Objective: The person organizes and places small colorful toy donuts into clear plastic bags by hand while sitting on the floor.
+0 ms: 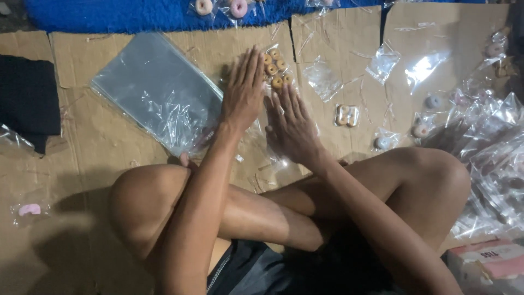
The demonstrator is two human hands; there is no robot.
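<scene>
i see the left hand (242, 93) flat and open, fingers stretched toward twelve o'clock, its fingertips touching a small clear packet of tan rings (275, 67). the right hand (290, 124) lies open just beside it at four o'clock, gripping nothing. a stack of clear bags (155, 90) sits at nine o'clock on the cardboard (98, 147).

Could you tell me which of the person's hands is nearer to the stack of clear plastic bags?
The left hand: it lies flat right at the edge of the stack of clear plastic bags. The right hand lies flat beyond it, farther from the stack.
</scene>
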